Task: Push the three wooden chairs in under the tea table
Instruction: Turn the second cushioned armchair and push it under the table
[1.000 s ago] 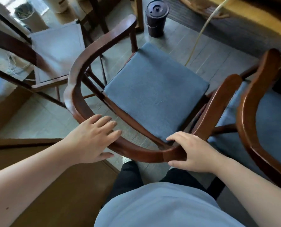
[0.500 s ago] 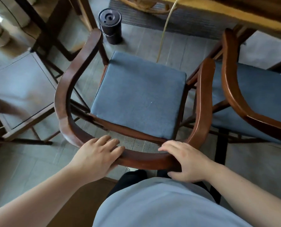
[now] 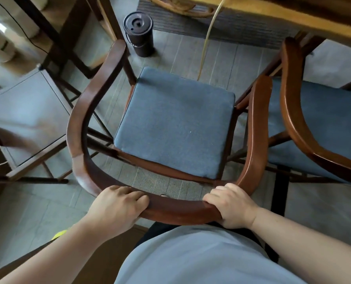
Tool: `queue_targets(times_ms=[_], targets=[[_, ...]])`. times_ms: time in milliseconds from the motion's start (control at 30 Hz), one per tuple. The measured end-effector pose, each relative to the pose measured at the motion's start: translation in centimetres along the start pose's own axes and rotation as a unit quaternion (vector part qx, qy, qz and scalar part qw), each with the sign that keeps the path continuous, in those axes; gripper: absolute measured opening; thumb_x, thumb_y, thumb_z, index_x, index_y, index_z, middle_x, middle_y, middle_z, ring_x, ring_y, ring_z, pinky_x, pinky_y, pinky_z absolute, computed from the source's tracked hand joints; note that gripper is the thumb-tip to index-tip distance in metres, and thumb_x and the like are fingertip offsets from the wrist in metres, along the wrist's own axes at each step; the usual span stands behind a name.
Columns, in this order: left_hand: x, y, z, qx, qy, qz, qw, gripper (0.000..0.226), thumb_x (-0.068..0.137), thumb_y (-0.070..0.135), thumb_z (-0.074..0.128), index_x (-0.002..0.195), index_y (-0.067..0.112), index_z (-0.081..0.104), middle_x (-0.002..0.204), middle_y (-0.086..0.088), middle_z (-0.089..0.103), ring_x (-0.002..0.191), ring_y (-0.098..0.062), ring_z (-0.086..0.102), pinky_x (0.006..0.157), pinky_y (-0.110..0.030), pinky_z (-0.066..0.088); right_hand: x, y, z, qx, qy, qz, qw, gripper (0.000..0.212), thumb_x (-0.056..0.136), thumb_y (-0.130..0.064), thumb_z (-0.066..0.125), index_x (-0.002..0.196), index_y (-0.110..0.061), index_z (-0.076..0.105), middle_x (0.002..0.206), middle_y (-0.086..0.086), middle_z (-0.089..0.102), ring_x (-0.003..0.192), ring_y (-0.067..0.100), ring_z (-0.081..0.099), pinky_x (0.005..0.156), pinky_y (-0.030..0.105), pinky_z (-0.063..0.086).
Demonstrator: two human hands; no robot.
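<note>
Chair [image 3: 174,121] back in both hands [image 3: 117,210], lidded canister [image 3: 138,34] nr.

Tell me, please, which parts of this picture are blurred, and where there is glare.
Head view: the stool at the left is motion-blurred; the middle chair and both hands, left and right, are sharp; glare whitens the upper left corner; straight lines bow near the edges.

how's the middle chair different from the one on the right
Both hands, left and right, grip the middle chair by its back rail; nobody touches the right chair. The middle chair's seat lies fully short of the table; the right chair's front already reaches under the table edge. Both share dark curved wooden rails and blue seat cushions.
</note>
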State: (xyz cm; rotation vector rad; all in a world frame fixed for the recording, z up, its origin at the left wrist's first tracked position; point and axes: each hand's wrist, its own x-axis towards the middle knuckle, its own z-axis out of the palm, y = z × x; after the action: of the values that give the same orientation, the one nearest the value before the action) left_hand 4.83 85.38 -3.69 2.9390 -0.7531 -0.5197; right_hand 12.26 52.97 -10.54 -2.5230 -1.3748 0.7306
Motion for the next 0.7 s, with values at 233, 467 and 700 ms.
queue_targets(times_ms=[233,467,700], targets=[[1.8,2.3,0.4,0.004,0.038,-0.026,0.999,0.020,0.079,0.036,0.048,0.076,0.019,0.057,0.066,0.004,0.064,0.057,-0.026,0.062,0.053,-0.034,0.052,-0.5,2.7,-2.3,-0.022,-0.071,-0.011,0.997,0.038,0.069,-0.045,0.047,0.102,-0.028,0.055,0.089,-0.006,0.065,0.085,0.021,0.064,0.068,0.040,0.053],[4.9,3.9,-0.5,0.000,0.072,-0.012,0.997,0.026,0.082,0.045,0.063,0.083,0.021,0.053,0.066,0.006,0.060,0.057,-0.024,0.058,0.047,-0.031,0.048,-1.5,6.3,-4.7,-0.014,-0.087,0.026,0.996,0.036,0.071,-0.040,0.058,0.105,-0.028,0.057,0.096,-0.008,0.067,0.093,0.018,0.064,0.082,0.040,0.050],[5.1,1.1,-0.5,0.018,0.059,0.046,0.997,0.020,0.077,0.031,0.069,0.077,0.020,0.052,0.055,0.006,0.055,0.044,-0.023,0.055,0.036,-0.029,0.044,-2.1,6.6,-3.4,0.033,0.006,0.037,0.999,0.033,0.069,-0.043,0.043,0.093,-0.029,0.061,0.084,-0.010,0.066,0.081,0.018,0.064,0.077,0.039,0.048]])
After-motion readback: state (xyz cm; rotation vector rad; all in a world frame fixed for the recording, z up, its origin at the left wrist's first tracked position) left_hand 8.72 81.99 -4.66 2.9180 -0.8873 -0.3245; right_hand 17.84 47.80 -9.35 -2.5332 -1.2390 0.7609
